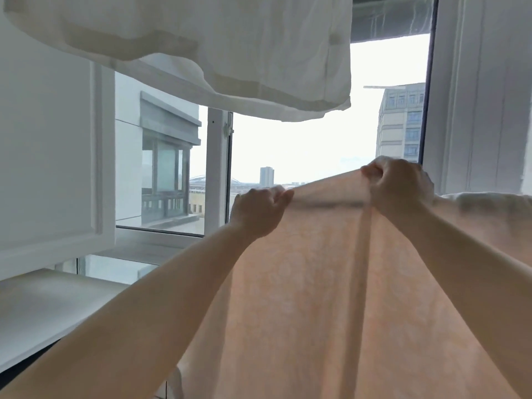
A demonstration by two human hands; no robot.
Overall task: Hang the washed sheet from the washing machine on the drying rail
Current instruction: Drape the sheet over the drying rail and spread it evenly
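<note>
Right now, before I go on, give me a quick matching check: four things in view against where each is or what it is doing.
1. left hand
2. right hand
3. peach sheet
4. white sheet

A. hangs overhead
B. held up by its top edge
C. grips the higher point of the edge
D. grips the lower point of the edge

Pairs: 1-D, 2-C, 3-B, 4-A

Sheet (331,283) below hanging cloth (218,44)
</note>
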